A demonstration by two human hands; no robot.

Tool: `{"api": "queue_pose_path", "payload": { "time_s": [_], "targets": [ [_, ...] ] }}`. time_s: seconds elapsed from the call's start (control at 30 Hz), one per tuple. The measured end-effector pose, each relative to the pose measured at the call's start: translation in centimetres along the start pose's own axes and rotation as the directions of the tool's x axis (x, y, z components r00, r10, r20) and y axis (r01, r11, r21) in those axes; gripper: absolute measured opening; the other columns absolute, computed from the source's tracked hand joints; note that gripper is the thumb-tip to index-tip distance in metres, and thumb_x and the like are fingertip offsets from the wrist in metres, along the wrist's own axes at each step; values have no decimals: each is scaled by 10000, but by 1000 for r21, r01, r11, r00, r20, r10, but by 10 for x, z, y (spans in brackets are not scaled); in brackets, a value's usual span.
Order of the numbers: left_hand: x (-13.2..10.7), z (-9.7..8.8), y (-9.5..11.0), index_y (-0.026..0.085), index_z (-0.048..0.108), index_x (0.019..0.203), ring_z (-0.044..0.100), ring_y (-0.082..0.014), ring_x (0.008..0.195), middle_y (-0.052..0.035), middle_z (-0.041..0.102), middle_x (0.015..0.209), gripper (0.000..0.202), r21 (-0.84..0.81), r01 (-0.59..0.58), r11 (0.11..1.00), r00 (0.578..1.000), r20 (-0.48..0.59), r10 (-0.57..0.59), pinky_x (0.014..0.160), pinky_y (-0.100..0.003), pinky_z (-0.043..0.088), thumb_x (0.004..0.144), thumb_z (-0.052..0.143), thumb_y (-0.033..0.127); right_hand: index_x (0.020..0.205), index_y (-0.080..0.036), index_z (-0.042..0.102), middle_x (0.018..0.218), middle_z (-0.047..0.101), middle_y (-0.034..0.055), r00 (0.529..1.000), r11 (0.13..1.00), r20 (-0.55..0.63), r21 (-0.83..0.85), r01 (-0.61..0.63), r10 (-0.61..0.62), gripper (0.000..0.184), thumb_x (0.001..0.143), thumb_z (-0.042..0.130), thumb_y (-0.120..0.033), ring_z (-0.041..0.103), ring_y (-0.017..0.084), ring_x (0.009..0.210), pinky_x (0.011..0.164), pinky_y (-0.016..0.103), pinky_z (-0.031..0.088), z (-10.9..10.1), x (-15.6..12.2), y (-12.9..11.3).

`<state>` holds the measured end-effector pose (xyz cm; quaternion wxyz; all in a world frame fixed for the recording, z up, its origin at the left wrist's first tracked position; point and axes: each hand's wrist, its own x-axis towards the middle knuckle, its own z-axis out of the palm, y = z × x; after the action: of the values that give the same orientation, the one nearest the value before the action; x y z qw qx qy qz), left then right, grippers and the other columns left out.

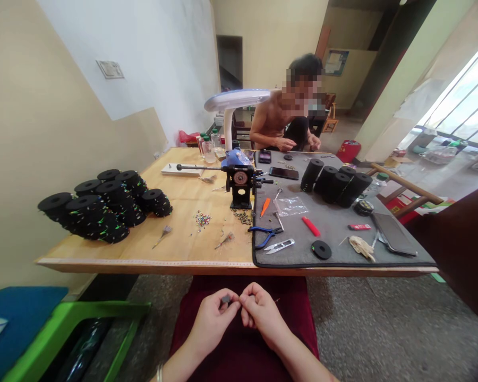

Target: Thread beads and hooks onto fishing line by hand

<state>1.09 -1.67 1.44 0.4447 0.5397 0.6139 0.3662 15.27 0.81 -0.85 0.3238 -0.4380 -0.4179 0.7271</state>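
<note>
Over the dark red cloth [242, 345] on my lap, my left hand [217, 315] and my right hand [261, 307] meet with their fingertips close together. A small dark grey piece [225, 299] is pinched in my left hand; its kind is too small to tell. My right hand is closed in a pinch, and what sits between its fingers I cannot make out. On the table edge beyond lie silver thread snips [279, 245], blue-handled pliers [266, 235] and a flat black foam spool [321, 249].
Stacked black foam spools [91, 212] carry colourful bits at left; more spools [330, 181] stand on the grey mat [290, 254]. A hand-cranked winder [241, 185], loose beads [203, 219] and a lamp [237, 98] occupy the middle. Another person [274, 122] sits across the table.
</note>
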Motion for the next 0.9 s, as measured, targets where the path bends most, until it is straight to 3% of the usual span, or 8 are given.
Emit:
{"api": "queue_pose_path", "payload": {
  "time_s": [0.17, 0.4, 0.63, 0.8, 0.9],
  "targets": [
    [1, -7, 8, 174, 617, 690, 503, -158, 615, -4, 593, 636, 201, -65, -26, 998, 1000, -17, 25, 599, -249, 391, 756, 591, 363, 748, -180, 485, 410, 548, -73, 995, 995, 83, -89, -43, 51, 346, 728, 625, -496, 328, 37, 311, 360, 172, 185, -3, 1, 1],
    [2, -8, 13, 180, 613, 716, 476, -144, 609, 13, 557, 645, 192, -176, 16, 984, 1000, -6, -17, 575, -231, 395, 751, 618, 369, 648, -193, 475, 362, 398, -128, 999, 997, 30, -74, 20, -18, 176, 714, 600, -298, 304, 30, 295, 372, 174, 173, -1, 1, -1],
    [2, -5, 8, 183, 596, 760, 470, -131, 595, 28, 525, 645, 212, -248, 29, 968, 994, -95, -55, 526, -214, 381, 759, 621, 394, 637, -190, 492, 338, 459, -105, 999, 994, 32, -105, 15, -12, 43, 677, 487, -174, 308, 41, 305, 398, 171, 221, 0, -3, -4],
    [8, -7, 1, 169, 603, 773, 426, -105, 556, 45, 495, 621, 241, -296, 6, 955, 981, -184, -63, 517, -204, 366, 745, 649, 404, 623, -199, 461, 334, 435, -111, 998, 994, 40, -99, 51, -47, 69, 677, 502, -182, 356, 54, 312, 398, 173, 220, 1, -4, -3],
    [15, -16, -5, 164, 607, 811, 358, -81, 485, 78, 419, 551, 290, -409, 6, 913, 951, -280, -132, 459, -189, 304, 723, 660, 436, 649, -201, 459, 331, 420, -119, 999, 994, 17, -97, 51, -50, 93, 710, 527, -219, 330, 50, 307, 399, 173, 219, -1, -4, -1]
  ]
}}
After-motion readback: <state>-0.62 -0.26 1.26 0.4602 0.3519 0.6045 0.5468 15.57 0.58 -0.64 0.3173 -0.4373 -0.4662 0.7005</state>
